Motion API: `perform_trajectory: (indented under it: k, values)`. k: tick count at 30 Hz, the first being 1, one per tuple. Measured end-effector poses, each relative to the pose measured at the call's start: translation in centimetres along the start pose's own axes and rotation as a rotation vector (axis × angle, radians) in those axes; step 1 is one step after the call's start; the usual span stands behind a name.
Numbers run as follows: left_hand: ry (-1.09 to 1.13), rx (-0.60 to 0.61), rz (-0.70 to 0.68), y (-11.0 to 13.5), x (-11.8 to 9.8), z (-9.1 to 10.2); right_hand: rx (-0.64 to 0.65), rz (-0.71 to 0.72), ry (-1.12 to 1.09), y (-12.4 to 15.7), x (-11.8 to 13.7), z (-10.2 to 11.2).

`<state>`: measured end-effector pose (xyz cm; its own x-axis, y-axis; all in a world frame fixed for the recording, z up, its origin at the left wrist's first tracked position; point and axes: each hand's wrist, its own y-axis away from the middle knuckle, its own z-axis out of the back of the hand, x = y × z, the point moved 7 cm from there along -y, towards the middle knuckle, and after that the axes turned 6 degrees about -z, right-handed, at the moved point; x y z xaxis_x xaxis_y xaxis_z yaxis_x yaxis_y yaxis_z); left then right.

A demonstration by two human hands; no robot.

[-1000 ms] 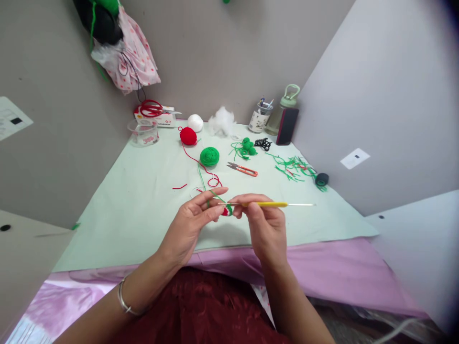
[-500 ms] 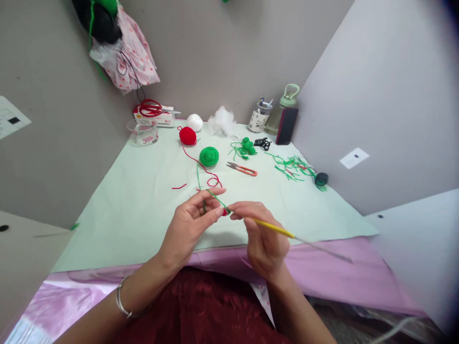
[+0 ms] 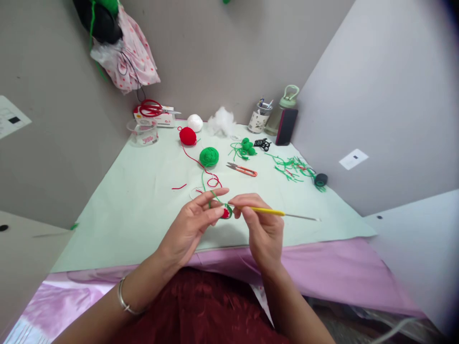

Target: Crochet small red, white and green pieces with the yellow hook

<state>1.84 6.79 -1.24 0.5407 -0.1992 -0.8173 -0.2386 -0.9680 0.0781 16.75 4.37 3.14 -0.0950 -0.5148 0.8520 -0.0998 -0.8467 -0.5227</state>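
Observation:
Between the thumb and fingers of my left hand is a small round crochet piece, red in the middle with a green edge. Green yarn runs over the raised left index finger and back to the green yarn ball. My right hand is closed around a yellow-handled crochet hook. Its front tip is at the green edge of the piece, and its metal rear end points right. A red yarn ball lies farther back, its strand trailing toward my left hand.
Thread snips lie beyond my hands. Small green crocheted balls, yarn scraps and a black roll are at the right. Along the back stand a plastic tub, red scissors, white stuffing, a pen cup and a phone.
The hook has swung nearer level, its rear end rising, with my right hand shifting slightly left and up. The crochet piece now shows more of its red face.

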Motion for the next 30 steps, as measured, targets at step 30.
perform_trajectory:
  k: [30]
  values:
    - [-0.187,-0.013,-0.120,0.4,-1.3,0.0,-0.016,-0.120,-0.084,0.4,-0.9,0.6]
